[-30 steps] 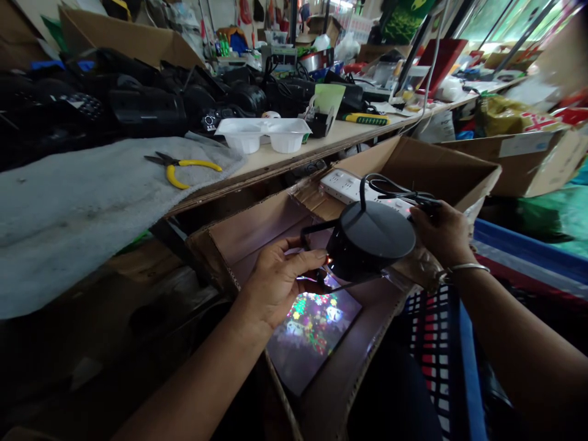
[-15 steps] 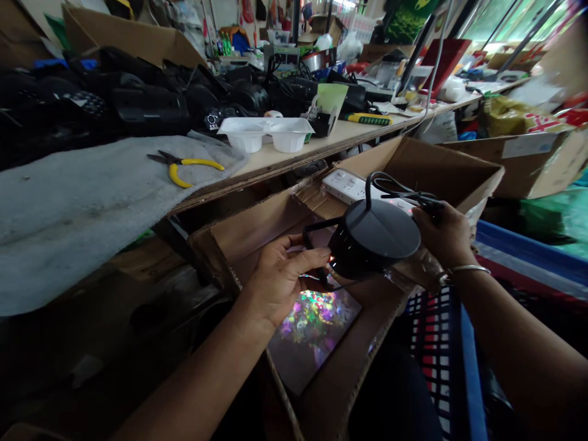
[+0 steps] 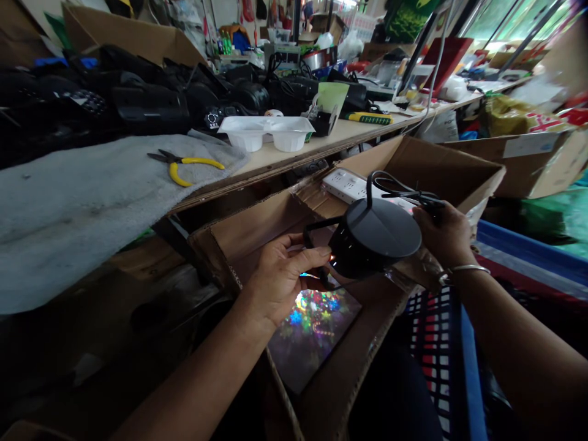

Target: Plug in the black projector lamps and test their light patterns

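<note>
A round black projector light hangs tilted over an open cardboard box. My left hand is closed on its bracket side, thumb and fingers pinching near the lit front. My right hand grips the black cord and plug at a white power strip; the fingers hide most of the plug. Beneath the light, a grey panel in the box carries coloured spots, with star-like and candy-cane shapes among them.
Yellow-handled cutting pliers lie on a grey cloth on the bench. A white plastic tray sits at the bench edge. Black units are piled behind. A blue crate stands at right.
The coloured light pattern on the panel has changed, now showing clearer blue, green and red shapes. Both hands and the projector light stay nearly still.
</note>
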`<state>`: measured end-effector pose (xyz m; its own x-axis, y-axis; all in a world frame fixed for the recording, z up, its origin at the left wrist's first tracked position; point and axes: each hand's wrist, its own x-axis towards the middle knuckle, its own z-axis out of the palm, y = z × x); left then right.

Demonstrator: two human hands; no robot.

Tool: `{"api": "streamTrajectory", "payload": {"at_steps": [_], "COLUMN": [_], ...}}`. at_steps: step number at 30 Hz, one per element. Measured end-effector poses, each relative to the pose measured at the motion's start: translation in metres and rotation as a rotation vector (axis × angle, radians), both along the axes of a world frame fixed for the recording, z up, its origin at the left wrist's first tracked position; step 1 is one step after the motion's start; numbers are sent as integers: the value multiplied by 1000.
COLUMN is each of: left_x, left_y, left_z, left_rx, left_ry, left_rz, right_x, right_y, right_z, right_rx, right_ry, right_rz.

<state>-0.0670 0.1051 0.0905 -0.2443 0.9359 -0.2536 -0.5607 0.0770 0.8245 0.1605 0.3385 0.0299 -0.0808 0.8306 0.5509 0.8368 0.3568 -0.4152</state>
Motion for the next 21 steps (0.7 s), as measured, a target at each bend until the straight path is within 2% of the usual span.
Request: {"api": "streamTrajectory", "payload": {"at_steps": [21], "left_x": [0], "left_y": [0], "left_z": [-1], "left_rx": [15], "left_ry": [-29], "left_rz": [17], "right_x": [1], "right_y": [3], "right_z": [-3], "right_rx": [-5], "right_ry": [-24], "right_rz": [-18]}}
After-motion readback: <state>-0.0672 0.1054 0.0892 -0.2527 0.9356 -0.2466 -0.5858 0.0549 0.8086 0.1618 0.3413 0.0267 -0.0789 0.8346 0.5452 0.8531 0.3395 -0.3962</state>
